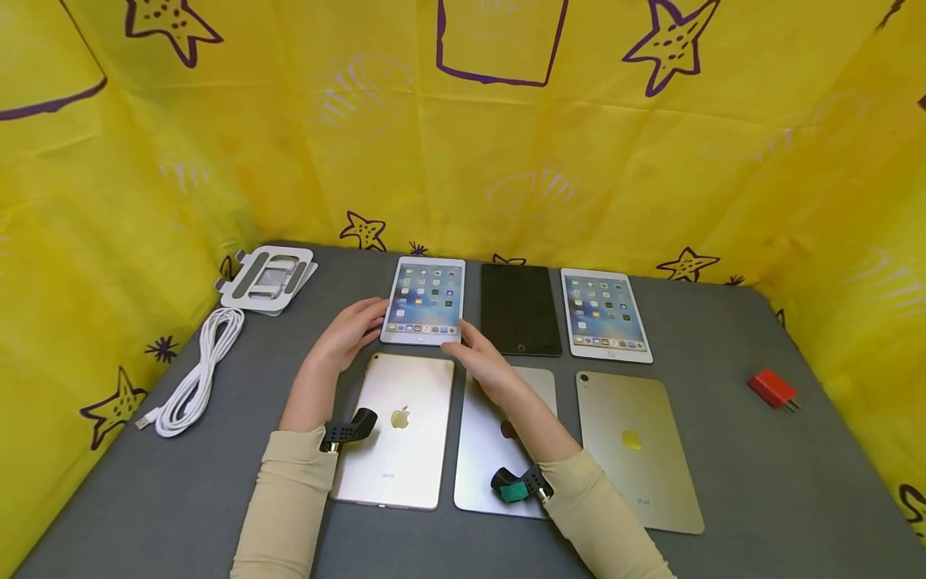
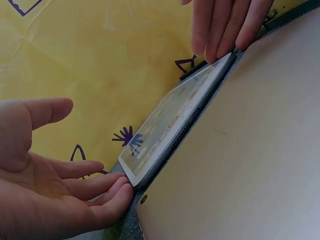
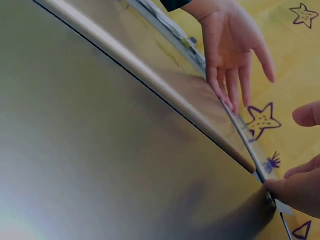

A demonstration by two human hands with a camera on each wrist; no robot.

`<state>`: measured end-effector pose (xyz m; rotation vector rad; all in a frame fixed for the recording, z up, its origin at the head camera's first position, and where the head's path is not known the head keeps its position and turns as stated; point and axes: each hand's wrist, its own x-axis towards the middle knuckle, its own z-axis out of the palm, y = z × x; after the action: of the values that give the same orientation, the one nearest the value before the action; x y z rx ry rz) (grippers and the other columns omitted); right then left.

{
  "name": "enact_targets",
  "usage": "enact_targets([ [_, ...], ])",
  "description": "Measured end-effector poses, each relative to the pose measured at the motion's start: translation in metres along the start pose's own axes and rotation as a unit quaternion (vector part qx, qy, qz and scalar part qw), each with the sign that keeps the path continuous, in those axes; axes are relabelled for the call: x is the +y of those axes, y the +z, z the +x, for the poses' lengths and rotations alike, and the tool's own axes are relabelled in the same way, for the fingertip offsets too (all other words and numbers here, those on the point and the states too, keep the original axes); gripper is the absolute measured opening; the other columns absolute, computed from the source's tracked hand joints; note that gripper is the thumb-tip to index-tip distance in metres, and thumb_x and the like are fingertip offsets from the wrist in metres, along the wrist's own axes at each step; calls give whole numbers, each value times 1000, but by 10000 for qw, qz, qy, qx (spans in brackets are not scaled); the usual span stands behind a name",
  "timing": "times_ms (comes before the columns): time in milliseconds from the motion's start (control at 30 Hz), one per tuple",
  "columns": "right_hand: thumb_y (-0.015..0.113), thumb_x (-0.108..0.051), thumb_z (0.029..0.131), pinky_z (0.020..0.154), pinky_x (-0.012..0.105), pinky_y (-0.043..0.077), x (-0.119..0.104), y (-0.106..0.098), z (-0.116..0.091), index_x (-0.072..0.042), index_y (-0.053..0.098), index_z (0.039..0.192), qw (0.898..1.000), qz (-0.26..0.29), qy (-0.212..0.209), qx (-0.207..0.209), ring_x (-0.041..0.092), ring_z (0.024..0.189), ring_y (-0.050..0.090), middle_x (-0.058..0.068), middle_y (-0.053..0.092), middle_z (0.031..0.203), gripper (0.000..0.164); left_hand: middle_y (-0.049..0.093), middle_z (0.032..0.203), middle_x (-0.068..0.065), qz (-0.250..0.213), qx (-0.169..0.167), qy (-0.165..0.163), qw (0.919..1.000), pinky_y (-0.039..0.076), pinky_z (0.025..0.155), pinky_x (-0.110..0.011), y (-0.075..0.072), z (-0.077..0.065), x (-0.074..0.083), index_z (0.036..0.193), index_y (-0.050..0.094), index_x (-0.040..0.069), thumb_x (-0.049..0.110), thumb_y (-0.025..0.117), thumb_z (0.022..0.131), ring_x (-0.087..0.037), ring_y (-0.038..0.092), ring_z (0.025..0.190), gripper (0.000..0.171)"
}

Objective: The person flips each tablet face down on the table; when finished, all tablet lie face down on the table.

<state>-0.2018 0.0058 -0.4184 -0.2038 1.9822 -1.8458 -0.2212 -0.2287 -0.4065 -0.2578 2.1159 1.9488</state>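
A white tablet with a lit screen of app icons point(image 1: 424, 293) lies face up at the back left of two rows of tablets. My left hand point(image 1: 350, 331) is at its left edge, the fingertips touching the side and the thumb held away, as the left wrist view shows point(image 2: 65, 190). At the lower right corner, my right hand point(image 1: 483, 363) touches the tablet's edge with its fingers. In front of it lies a gold tablet point(image 1: 398, 458), back up, with a silver tablet point(image 1: 481, 474) beside it, partly under my right forearm.
A dark-screened tablet point(image 1: 519, 310) and another lit white tablet point(image 1: 606, 314) continue the back row. Another gold tablet point(image 1: 637, 410) lies front right. A folding metal stand point(image 1: 268, 277) and coiled white cable point(image 1: 206, 374) are left; a red charger plug point(image 1: 772, 388) is right. Yellow cloth surrounds the table.
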Motion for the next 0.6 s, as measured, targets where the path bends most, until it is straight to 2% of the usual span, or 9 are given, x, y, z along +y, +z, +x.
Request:
enact_targets([
  [167,55,-12,95,117,44,14,2,-1,-1,3,16,153,9998,-218,-43,13,28,147,12,19,15,159,72,20,157,-21,-765,-62,-168,9969,24,115,-41,-5,2,-1,154,13,0,27,45,104,-32,24,141,66],
  [400,50,-3,90,117,42,15,5,-1,-1,5,17,152,9998,-177,-122,28,26,146,14,20,17,159,71,19,158,-19,-1724,72,-398,9842,20,116,-40,-3,1,1,153,19,-1,28,42,104,-28,23,141,61],
  [500,51,-3,89,116,43,16,5,0,-1,5,20,152,9994,-285,-147,104,26,146,15,19,20,158,71,27,154,-16,-2120,213,-430,9761,21,115,-42,-2,1,2,151,23,-2,23,40,105,-24,31,133,56],
  [567,51,-4,89,116,43,17,5,0,-1,4,21,152,9990,-398,-148,130,27,146,16,19,21,158,71,36,145,-14,-2304,355,-402,9716,23,113,-43,-1,2,2,150,26,-2,21,42,104,-18,37,122,53],
  [600,51,-5,88,116,44,18,5,0,-1,4,22,152,9987,-471,-142,146,28,145,17,19,22,158,70,39,139,-11,-2288,405,-362,9720,24,112,-43,0,3,2,150,27,-2,19,42,104,-15,39,117,53],
])
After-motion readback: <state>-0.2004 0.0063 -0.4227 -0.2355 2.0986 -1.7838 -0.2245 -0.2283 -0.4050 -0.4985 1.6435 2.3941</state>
